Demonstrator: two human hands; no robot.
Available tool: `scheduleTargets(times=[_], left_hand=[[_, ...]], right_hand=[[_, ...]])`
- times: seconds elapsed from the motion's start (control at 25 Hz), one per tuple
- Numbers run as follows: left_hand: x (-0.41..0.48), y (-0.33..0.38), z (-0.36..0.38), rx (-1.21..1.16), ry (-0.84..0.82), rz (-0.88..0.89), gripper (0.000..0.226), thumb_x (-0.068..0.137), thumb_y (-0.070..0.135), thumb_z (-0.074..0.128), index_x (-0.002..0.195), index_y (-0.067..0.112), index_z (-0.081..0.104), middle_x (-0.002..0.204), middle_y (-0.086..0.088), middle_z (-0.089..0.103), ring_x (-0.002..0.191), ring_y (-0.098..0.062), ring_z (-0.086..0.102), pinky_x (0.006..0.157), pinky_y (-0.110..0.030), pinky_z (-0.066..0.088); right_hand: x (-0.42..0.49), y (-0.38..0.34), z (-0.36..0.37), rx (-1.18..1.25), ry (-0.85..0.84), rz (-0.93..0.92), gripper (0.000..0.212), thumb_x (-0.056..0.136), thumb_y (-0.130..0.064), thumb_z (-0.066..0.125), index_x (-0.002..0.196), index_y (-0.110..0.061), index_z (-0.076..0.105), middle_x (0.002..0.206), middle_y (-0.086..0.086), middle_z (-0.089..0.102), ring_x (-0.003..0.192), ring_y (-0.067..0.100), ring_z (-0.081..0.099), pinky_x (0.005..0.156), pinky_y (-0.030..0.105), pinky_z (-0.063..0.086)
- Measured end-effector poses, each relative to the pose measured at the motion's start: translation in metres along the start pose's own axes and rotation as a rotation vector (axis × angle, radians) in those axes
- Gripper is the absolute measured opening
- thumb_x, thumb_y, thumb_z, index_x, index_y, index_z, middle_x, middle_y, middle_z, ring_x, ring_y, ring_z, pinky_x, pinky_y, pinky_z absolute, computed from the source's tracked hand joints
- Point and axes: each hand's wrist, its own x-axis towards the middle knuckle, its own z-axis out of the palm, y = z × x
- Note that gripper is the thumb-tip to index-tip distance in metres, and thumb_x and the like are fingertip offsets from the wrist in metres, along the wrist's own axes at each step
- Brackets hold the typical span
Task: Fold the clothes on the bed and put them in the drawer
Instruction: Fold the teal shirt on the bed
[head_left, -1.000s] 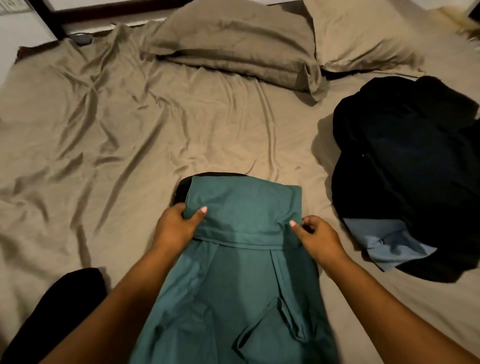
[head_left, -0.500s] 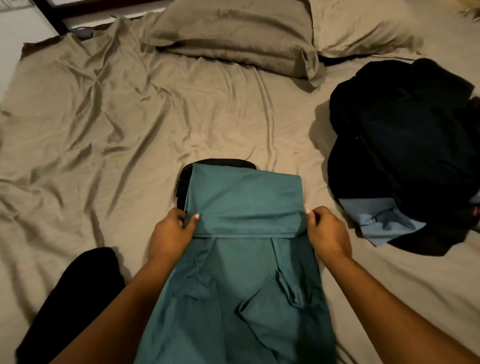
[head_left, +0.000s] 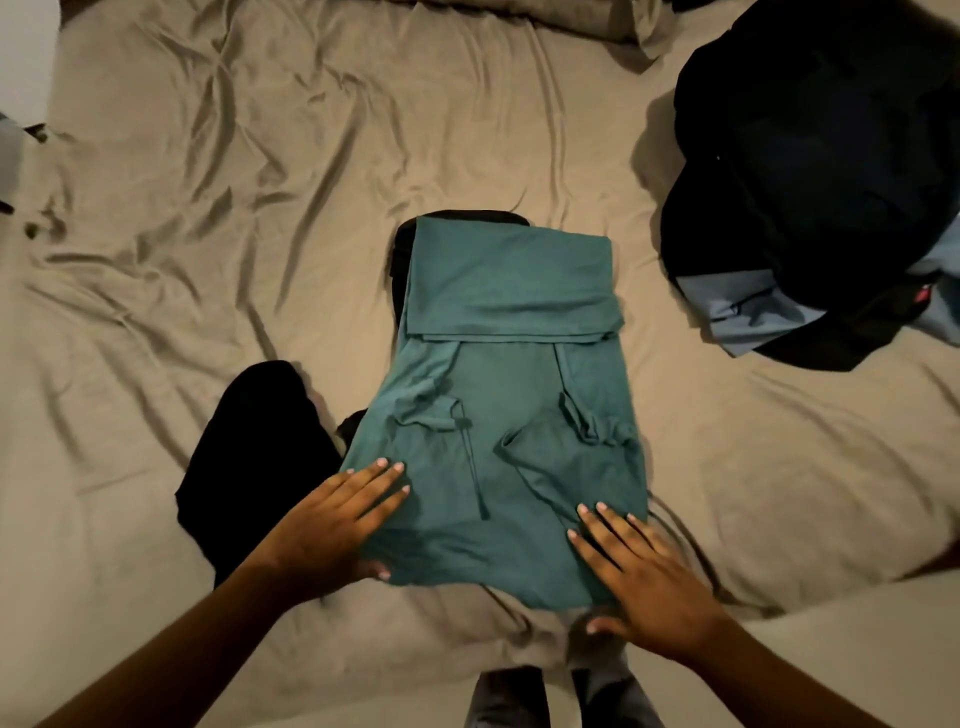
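A teal garment lies flat on the tan bed sheet, its far end folded back toward me into a band. A black garment peeks out from under its far edge. My left hand rests with straight fingers on the near left corner of the teal garment. My right hand lies flat on the near right corner, thumb under the hem. No drawer is in view.
A heap of dark clothes with a light blue piece sits at the right. Another black garment lies left of the teal one. A pillow edge shows at the top. The bed's near edge runs below my hands.
Both hands let go of the folded far band and came back to the near corners of the teal garment. The camera tilted down and closer over the bed.
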Motion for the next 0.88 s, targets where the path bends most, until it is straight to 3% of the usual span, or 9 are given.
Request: scheduleTargets(times=[0.08,0.16,0.2,0.28,0.48,0.56,0.72,0.8,0.88], left_hand=[[-0.018,-0.001,0.012,0.022,-0.119,0.018,0.112,0.066,0.075,0.068,0.155,0.015,0.035,0.163,-0.01,0.028,0.148,-0.028,0.031,0.117,-0.046,0.026],[-0.031,-0.002,0.022,0.047,-0.13,0.051,0.093,0.08,0.054,0.064,0.157,0.016,0.028,0.163,-0.009,0.028,0.148,-0.027,0.032,0.12,-0.044,0.018],[-0.037,-0.004,0.027,0.061,-0.068,0.071,0.075,0.089,0.035,0.054,0.157,0.017,0.027,0.162,-0.009,0.03,0.146,-0.027,0.035,0.121,-0.043,0.016],[-0.041,-0.005,0.034,0.047,0.01,0.063,0.063,0.09,0.012,0.041,0.153,0.016,0.037,0.158,-0.009,0.038,0.143,-0.026,0.042,0.119,-0.04,0.02],[-0.029,-0.01,0.018,-0.127,0.021,0.01,0.048,0.085,0.035,0.049,0.125,0.02,0.07,0.136,-0.004,0.063,0.124,-0.019,0.062,0.106,-0.032,0.035],[-0.022,-0.008,-0.001,-0.262,0.043,-0.115,0.041,0.086,0.034,0.051,0.117,0.023,0.075,0.125,0.001,0.07,0.115,-0.015,0.067,0.103,-0.026,0.039],[0.002,-0.025,-0.046,-0.777,0.0,-0.483,0.022,0.095,0.012,0.064,0.104,0.027,0.077,0.108,0.016,0.074,0.105,-0.002,0.067,0.098,-0.019,0.048],[0.022,-0.05,-0.075,-1.037,0.003,-0.511,0.026,0.093,0.007,0.068,0.088,0.029,0.079,0.094,0.008,0.077,0.093,-0.007,0.071,0.086,-0.022,0.054],[0.049,-0.075,-0.107,-1.14,0.093,-0.565,0.019,0.092,0.007,0.068,0.084,0.021,0.078,0.088,-0.007,0.077,0.086,-0.016,0.071,0.077,-0.025,0.055]], right_hand=[[-0.005,0.005,0.012,-0.058,-0.021,-0.035,0.096,0.079,-0.06,0.057,0.161,-0.025,0.021,0.168,0.006,0.018,0.155,0.026,0.012,0.121,0.044,0.014],[-0.006,0.008,0.014,-0.08,0.006,-0.043,0.087,0.081,-0.035,0.05,0.161,-0.026,0.018,0.167,0.007,0.023,0.155,0.027,0.013,0.122,0.044,0.013],[-0.006,0.01,0.014,-0.093,0.016,-0.056,0.083,0.079,-0.031,0.042,0.16,-0.028,0.023,0.166,0.007,0.027,0.154,0.028,0.02,0.121,0.044,0.015],[-0.005,0.013,0.01,-0.093,0.006,-0.082,0.074,0.08,-0.028,0.037,0.154,-0.03,0.04,0.162,0.006,0.036,0.149,0.027,0.035,0.118,0.043,0.022],[0.003,0.014,-0.006,0.013,0.107,-0.07,0.048,0.086,-0.033,0.045,0.129,-0.035,0.066,0.144,-0.002,0.059,0.134,0.02,0.055,0.105,0.041,0.05],[0.003,0.014,-0.017,0.187,0.192,0.001,0.04,0.088,-0.035,0.048,0.121,-0.034,0.07,0.13,-0.003,0.069,0.121,0.019,0.065,0.096,0.038,0.056],[0.011,0.027,-0.066,0.697,0.241,0.325,0.021,0.102,-0.033,0.054,0.108,-0.024,0.072,0.101,-0.006,0.076,0.094,0.013,0.071,0.079,0.03,0.055],[0.024,0.042,-0.105,0.892,0.267,0.388,0.018,0.103,-0.024,0.056,0.094,-0.022,0.071,0.085,-0.02,0.073,0.082,-0.004,0.066,0.072,0.023,0.052],[0.048,0.065,-0.148,0.978,0.319,0.407,0.029,0.104,-0.018,0.053,0.076,-0.018,0.059,0.064,-0.018,0.06,0.063,-0.005,0.053,0.061,0.02,0.041]])
